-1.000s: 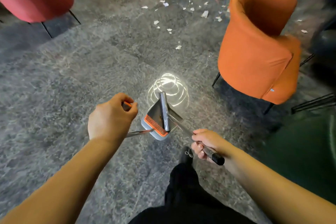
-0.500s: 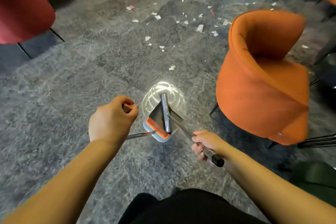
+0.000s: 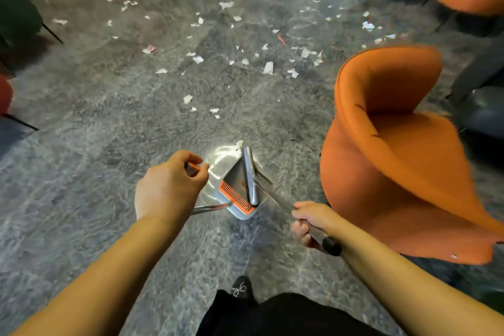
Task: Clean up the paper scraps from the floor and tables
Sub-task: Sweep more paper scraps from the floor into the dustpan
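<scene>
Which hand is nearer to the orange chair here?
Right. The right hand, gripping the broom handle, sits just beside the base of the orange chair. The left hand, holding the dustpan handle, is further off, across the dustpan.

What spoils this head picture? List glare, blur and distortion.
Head view: bright glare ring on the floor beside the dustpan; motion blur smears the orange chair edges and the far scraps; wide-angle bending stretches both arms at the corners; the hands, left and right, are fairly sharp.
</scene>
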`<state>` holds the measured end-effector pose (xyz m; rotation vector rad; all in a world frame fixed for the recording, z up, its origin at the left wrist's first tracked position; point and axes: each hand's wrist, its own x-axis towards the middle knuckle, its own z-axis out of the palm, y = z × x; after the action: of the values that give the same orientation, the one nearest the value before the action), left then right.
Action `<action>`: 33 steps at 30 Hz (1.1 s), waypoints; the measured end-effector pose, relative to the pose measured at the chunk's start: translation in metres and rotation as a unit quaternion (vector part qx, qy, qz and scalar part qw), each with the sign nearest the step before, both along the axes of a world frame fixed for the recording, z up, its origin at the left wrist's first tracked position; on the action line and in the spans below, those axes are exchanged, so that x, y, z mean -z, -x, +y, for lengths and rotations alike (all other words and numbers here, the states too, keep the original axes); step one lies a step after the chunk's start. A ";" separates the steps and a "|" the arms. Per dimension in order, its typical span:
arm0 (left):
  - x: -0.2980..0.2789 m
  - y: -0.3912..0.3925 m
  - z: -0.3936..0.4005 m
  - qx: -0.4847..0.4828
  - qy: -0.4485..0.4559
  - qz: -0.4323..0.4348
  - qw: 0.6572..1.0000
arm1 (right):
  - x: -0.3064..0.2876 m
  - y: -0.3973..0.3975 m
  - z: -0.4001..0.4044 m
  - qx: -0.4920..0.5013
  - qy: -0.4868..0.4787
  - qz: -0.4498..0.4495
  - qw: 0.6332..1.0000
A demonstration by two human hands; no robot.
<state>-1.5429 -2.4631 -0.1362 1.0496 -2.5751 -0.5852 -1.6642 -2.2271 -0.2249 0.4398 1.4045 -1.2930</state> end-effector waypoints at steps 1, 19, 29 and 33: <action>-0.002 0.020 -0.013 0.011 0.000 -0.002 1.000 | 0.000 0.014 -0.011 0.012 0.002 0.006 1.000; 0.026 0.295 -0.177 0.004 0.013 -0.087 0.996 | 0.027 0.313 -0.162 0.002 -0.023 -0.014 1.000; 0.040 0.337 -0.280 0.001 0.033 -0.172 0.985 | 0.054 0.397 -0.241 -0.020 -0.058 -0.058 0.996; 0.055 0.366 -0.327 0.044 0.029 -0.205 0.977 | 0.083 0.412 -0.275 -0.005 -0.090 -0.080 0.993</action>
<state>-1.9090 -2.7903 -0.1911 1.1426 -2.9851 -0.3376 -2.0767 -2.5017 -0.3076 0.6439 1.3914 -1.1018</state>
